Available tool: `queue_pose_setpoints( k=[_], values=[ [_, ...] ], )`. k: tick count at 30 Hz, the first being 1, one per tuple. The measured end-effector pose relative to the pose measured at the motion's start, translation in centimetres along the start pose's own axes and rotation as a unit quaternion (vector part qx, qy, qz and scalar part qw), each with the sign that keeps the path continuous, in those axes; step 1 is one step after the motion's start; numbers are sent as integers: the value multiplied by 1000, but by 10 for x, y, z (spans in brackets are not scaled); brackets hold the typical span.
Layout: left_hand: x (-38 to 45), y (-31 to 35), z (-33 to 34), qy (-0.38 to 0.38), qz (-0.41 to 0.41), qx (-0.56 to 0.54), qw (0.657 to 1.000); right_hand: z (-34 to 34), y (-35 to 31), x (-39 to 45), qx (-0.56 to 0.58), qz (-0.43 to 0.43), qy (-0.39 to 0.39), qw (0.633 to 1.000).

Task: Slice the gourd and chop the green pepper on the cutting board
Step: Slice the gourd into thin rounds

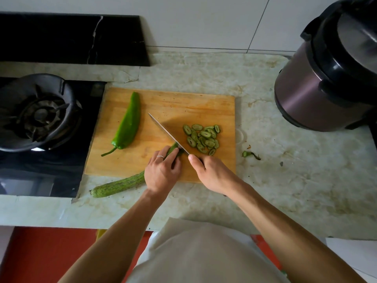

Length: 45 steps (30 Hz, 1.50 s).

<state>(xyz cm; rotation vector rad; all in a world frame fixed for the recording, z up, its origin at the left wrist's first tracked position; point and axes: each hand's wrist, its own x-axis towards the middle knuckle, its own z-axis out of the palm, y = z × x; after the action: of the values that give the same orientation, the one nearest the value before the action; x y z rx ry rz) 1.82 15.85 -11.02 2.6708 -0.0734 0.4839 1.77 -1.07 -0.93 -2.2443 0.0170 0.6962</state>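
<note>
A long ridged green gourd (118, 185) lies slanted across the near left corner of the wooden cutting board (204, 105), its tail hanging over the counter. My left hand (162, 171) grips the gourd near its cut end. In my right hand (212, 173) is a knife (166, 132), held by the handle, with the blade resting against the gourd's cut end and its tip pointing to the far left. Several gourd slices (203, 138) are piled to the right of the blade. A whole green pepper (127, 123) lies on the board's left side.
A gas stove burner (40, 113) stands left of the board. A dark pressure cooker (330, 74) sits at the far right of the marble counter (295, 170). A small green scrap (250, 154) lies on the counter right of the board.
</note>
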Motion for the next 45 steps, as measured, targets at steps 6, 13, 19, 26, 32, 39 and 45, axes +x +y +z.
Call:
queue_pose_setpoints(
  k=[6,13,19,26,32,39,45],
  values=[
    [-1,-3,2,-2,13,2,1000,-3,8,-4,-1,18,-11,1000],
    [1,-3,2,-8,2,8,1000,10,6,12,-1,-3,6,1000],
    [0,-1,2,-4,-3,7,1000,17,26,1,-9,10,9,1000],
    [0,0,1,-12,-11,3,1000,22,14,5,6,-4,34,999],
    [-1,1,-1,-11,-15,-6,1000,14,19,5,33,15,58,998],
    [-2,2,-7,-38,-21,-18,999,12,20,-3,11,4,44,999],
    [-4,4,-8,-30,-29,-28,999,11,15,-12,30,-7,46,998]
  ],
)
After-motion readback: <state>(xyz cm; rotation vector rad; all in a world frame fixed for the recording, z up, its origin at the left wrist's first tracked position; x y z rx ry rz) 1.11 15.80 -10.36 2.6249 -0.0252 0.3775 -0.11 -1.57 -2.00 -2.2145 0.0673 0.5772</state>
